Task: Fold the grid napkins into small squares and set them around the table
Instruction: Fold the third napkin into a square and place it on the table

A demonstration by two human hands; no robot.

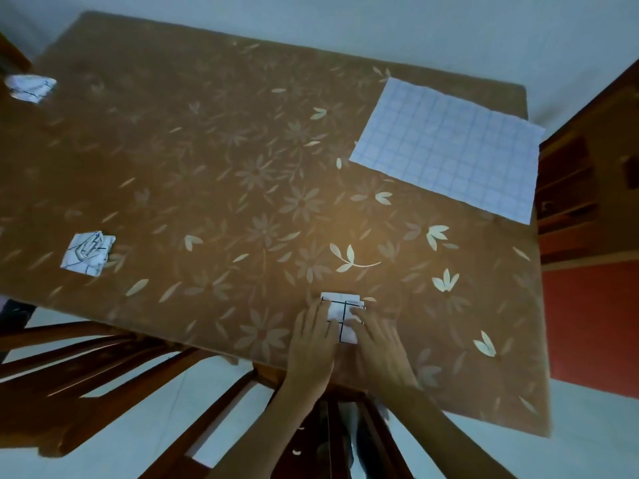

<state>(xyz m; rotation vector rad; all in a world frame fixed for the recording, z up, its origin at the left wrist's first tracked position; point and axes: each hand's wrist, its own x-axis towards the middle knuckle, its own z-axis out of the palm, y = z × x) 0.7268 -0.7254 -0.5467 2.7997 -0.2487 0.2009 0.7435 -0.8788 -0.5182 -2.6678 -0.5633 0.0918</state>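
Both hands [345, 337] press folded napkin [342, 314] near table edge [214, 350].

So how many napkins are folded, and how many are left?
Two folded squares already sit on the table, one far left, one nearer. Both hands, left and right, press flat a third. One open grid napkin remains unfolded.

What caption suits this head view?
Both hands press a folded napkin flat; two squares placed, one sheet unfolded.
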